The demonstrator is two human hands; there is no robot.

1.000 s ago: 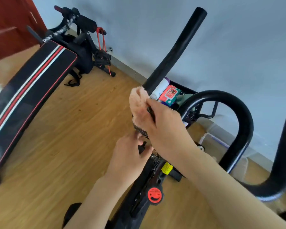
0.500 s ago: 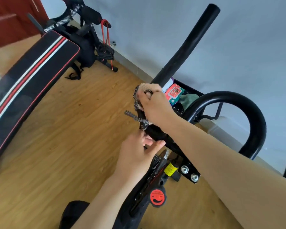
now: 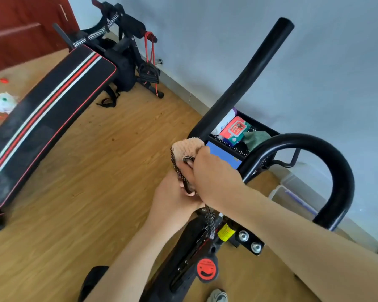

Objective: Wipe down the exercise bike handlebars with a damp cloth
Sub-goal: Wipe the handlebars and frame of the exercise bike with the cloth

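Both bare forearms reach forward and meet in the middle of the view. The right hand (image 3: 216, 177) comes in from the lower right, knuckles up, its fingers curled closed over something held beneath the palm. The left hand (image 3: 172, 199) rises from below, just under and touching the right, fingers cupped upward in a closed hold.

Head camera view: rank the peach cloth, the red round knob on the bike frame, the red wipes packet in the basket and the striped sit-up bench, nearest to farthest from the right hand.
1. Peach cloth: gripped by the right hand.
2. Red wipes packet: in the basket, up and right.
3. Red round knob: low on the frame; close to the packet's rank.
4. Striped sit-up bench: far left.
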